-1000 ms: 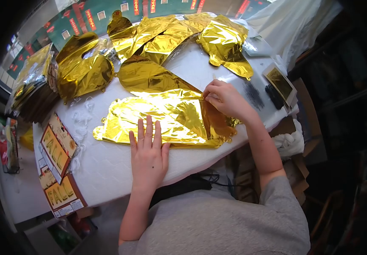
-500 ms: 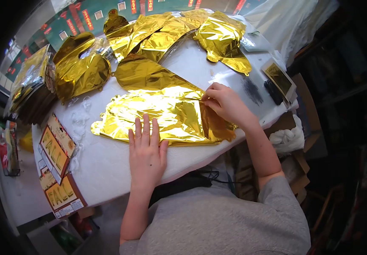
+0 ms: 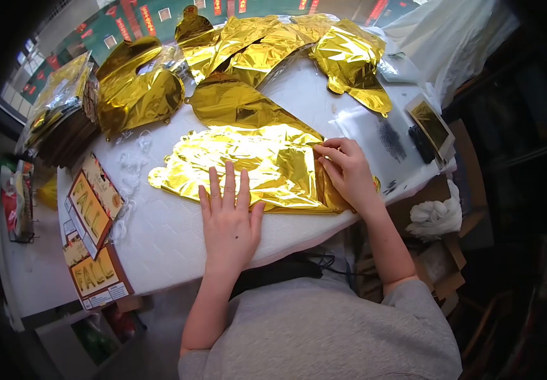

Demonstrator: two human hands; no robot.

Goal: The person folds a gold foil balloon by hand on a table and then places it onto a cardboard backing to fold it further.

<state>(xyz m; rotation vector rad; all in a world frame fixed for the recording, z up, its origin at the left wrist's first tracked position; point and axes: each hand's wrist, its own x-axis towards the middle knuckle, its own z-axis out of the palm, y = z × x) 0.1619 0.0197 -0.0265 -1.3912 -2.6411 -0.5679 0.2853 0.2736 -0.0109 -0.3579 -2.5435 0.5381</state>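
Observation:
A folded gold foil balloon (image 3: 267, 158) lies flat on the white-covered table, bright with glare. My left hand (image 3: 230, 221) rests on its near edge, fingers stretched out and palm down. At the balloon's right end, my right hand (image 3: 344, 166) pinches the foil with thumb and fingers close together along a crease. Part of that end is hidden beneath the hand and wrist. Just behind lies a darker gold foil piece (image 3: 242, 104), which runs up to the folded one.
More gold foil balloons (image 3: 254, 47) spread across the back. At left stand a stack of packages (image 3: 64, 120) and printed FALL cards (image 3: 96, 275). A framed device (image 3: 430, 130) lies at right, above a cardboard box (image 3: 447, 253) and white bundled plastic (image 3: 437, 215).
The whole view has shifted, with the table things further right and slightly higher. My right hand has moved a little nearer along the crease, while my left hand stays flat on the foil.

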